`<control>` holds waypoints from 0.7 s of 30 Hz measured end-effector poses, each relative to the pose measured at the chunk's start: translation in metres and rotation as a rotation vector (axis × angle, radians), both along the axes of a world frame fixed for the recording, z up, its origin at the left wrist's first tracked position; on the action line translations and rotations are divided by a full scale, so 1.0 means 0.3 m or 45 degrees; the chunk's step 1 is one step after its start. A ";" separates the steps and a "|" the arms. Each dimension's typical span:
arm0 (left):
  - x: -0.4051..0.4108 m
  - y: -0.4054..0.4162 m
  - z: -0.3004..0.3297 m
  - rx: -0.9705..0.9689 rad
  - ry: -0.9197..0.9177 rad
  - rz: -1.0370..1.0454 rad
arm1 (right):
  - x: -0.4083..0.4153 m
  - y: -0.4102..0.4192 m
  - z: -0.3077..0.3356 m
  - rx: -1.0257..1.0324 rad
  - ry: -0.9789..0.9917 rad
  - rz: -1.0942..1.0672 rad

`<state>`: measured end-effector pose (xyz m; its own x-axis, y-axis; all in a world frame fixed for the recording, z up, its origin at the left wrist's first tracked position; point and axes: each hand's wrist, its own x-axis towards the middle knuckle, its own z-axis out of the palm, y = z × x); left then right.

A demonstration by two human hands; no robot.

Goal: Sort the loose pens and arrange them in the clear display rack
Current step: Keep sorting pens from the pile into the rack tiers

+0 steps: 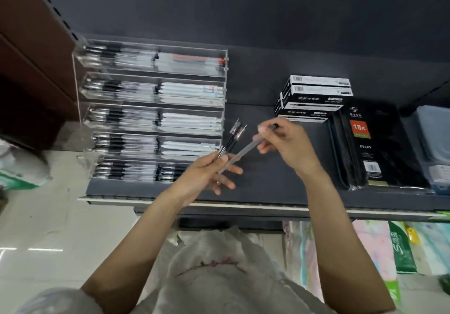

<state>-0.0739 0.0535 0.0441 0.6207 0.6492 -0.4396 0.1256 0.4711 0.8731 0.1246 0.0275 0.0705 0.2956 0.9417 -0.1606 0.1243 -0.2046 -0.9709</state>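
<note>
The clear display rack [77, 89] stands at the left of a dark shelf, its several tiers filled with black and white pens. My left hand [207, 173] grips a small bunch of black pens [235, 136] whose tips point up and away, just right of the rack's lower tiers. A clear-barrelled pen [246, 151] runs diagonally between both hands. My right hand [286, 143] pinches its upper end near the black cap, while its lower end lies against my left fingers.
Stacked black-and-white pen boxes [314, 99] sit at the back right of the shelf [267, 182]. A black diary pack marked 18K [365, 148] lies beside them, with a blue-grey bin [433, 143] at the far right. Packaged goods fill the level below.
</note>
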 end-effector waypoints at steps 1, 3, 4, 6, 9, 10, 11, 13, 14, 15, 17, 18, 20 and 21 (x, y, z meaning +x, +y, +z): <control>-0.014 0.006 -0.004 -0.031 -0.035 0.092 | 0.004 -0.008 0.009 0.026 -0.031 -0.070; -0.039 0.017 -0.011 -0.092 -0.178 0.308 | 0.007 -0.034 0.029 0.193 0.077 -0.337; -0.048 0.019 -0.009 -0.124 -0.274 0.399 | -0.005 -0.050 0.046 0.305 0.211 -0.477; -0.045 0.013 0.004 -0.188 -0.439 0.503 | -0.067 -0.073 0.063 0.472 0.397 -0.609; -0.030 0.000 0.024 -0.218 -0.546 0.549 | -0.236 -0.061 0.014 0.432 0.471 -0.581; -0.024 -0.001 0.028 -0.215 -0.555 0.563 | -0.291 -0.055 -0.006 0.392 0.465 -0.572; -0.019 0.000 0.029 -0.212 -0.562 0.586 | -0.337 -0.052 -0.023 0.361 0.436 -0.560; -0.015 0.004 0.030 -0.222 -0.565 0.640 | -0.400 -0.050 -0.058 0.309 0.336 -0.526; -0.014 0.004 0.029 -0.234 -0.565 0.666 | -0.418 -0.051 -0.070 0.282 0.269 -0.504; -0.014 0.003 0.026 -0.242 -0.573 0.688 | -0.432 -0.054 -0.079 0.259 0.200 -0.478; -0.014 -0.003 0.017 -0.236 -0.591 0.718 | -0.452 -0.059 -0.087 0.224 0.082 -0.421; -0.014 -0.006 0.013 -0.221 -0.588 0.729 | -0.462 -0.062 -0.085 0.212 0.034 -0.390; -0.017 -0.011 0.007 -0.175 -0.558 0.760 | -0.475 -0.069 -0.081 0.193 -0.047 -0.307; -0.021 -0.012 0.005 -0.154 -0.544 0.775 | -0.479 -0.072 -0.079 0.176 -0.078 -0.248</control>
